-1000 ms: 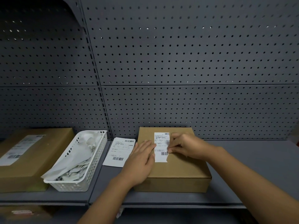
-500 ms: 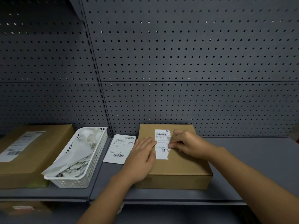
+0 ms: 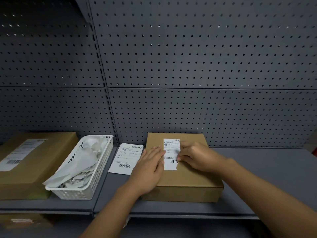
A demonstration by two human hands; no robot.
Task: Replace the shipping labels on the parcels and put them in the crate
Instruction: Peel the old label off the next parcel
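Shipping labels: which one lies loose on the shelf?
The label between the white basket and the middle parcel; the other two sit on parcel tops.

Left hand [image 3: 149, 169] pressing flat on the parcel [image 3: 188, 179]; right hand [image 3: 197, 157] pinching the label [image 3: 171, 146] at its right edge.

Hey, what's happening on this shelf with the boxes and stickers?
A person is working on the cardboard parcel on the shelf. Their left hand lies flat on it, while the right hand picks at the right edge of its stuck-on label. A loose label lies beside the parcel.
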